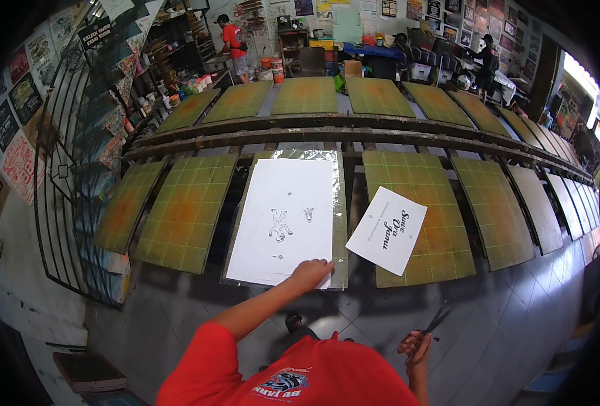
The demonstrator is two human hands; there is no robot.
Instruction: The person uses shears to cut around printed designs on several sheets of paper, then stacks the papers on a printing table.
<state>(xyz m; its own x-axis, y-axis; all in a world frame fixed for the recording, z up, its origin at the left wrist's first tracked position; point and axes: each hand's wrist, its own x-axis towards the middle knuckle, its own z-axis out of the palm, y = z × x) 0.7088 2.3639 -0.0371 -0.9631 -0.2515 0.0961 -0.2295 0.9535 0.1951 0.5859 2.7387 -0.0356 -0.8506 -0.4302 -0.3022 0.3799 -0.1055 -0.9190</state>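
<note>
A large white paper sheet [266,203] with line drawings lies over a transparent plastic sheet [339,203] on a greenish board. At the sheet's near right corner, my left hand [311,275] rests with its fingers drawn together on the edge. Dark-handled scissors [438,318] are gripped in my right hand [418,345], held low over the floor at the right, with the blades pointing up and away. A smaller white sheet [388,230] with black script lettering lies tilted on the neighbouring board, overhanging its left edge.
Rows of greenish-brown boards [185,210] with yellow-green grid lines extend left and right. A long dark rail [368,139] runs behind the near row. One person in red [233,44] stands at the back left, another in dark clothes [486,61] at the back right. A metal railing [49,196] stands at the left.
</note>
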